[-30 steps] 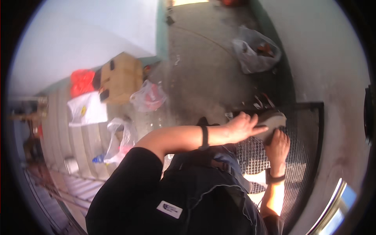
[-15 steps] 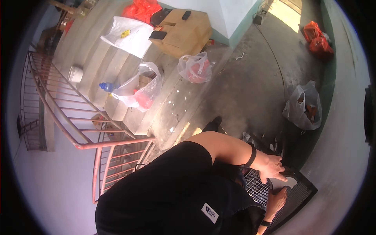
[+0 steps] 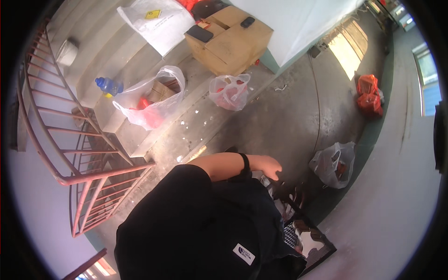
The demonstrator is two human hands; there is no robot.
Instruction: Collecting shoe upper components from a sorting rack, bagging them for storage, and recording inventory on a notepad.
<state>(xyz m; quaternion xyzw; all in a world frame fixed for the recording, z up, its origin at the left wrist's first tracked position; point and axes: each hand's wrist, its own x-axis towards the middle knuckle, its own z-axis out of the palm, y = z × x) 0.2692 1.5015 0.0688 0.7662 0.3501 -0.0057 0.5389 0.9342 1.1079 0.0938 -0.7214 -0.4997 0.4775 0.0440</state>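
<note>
My left hand (image 3: 267,165), with a dark band at the wrist, reaches out over the concrete floor. Its fingers curl downward and look closed, but whatever may be in them is hidden. Below it, partly behind my dark shirt, is a black-framed rack (image 3: 329,243) with a metal mesh (image 3: 290,235). A pale flat piece (image 3: 311,243) with a brown edge lies on the rack. Small pale and dark scraps (image 3: 285,205) lie between the hand and the rack. No part of my right hand shows.
Concrete steps with a red railing (image 3: 93,179) rise at left. On them are a carton (image 3: 228,49) with phones, a white sack (image 3: 156,25), a blue bottle (image 3: 109,85) and plastic bags (image 3: 154,116). More bags (image 3: 333,165) stand along the right wall, near a cable (image 3: 318,107).
My left hand has left the rack and moved up and to the left, its fingers now curled. My right hand, earlier at the pale piece, has gone out of sight. The view has shifted.
</note>
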